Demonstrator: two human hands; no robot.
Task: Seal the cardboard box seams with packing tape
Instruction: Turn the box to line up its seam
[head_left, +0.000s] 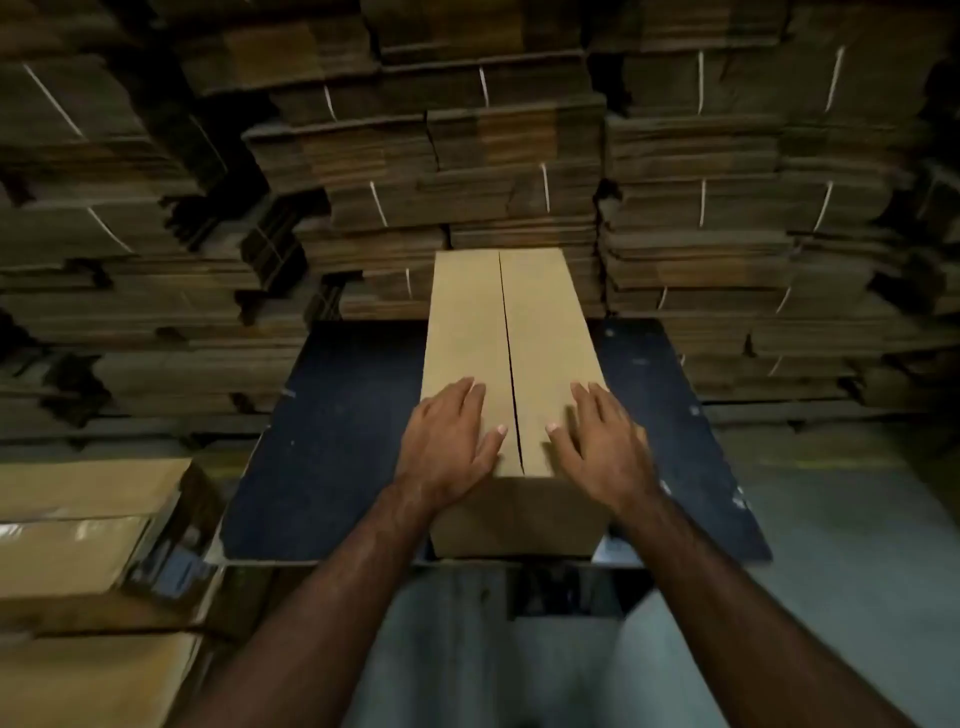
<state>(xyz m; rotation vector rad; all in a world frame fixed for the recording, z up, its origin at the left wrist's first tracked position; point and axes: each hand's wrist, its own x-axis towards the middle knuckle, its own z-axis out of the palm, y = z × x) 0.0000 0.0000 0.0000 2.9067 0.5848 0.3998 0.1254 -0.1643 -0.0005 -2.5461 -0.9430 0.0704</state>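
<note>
Box (511, 364) on bench (332, 441): stiff card, probably light, flaps springy. Left hand (447, 441), right hand (602, 447) flat, grip open, pressing flaps beside untaped seam (506, 338). Best held at long sides.

My work surface was a dark blue table (332, 441) with a scuffed, speckled top. Only one thing sat directly on it – a long cardboard box (519, 514), lengthwise down the middle, flaps folded shut with the center seam facing up. Its near end was just about at the table's front edge – that was it.
</note>
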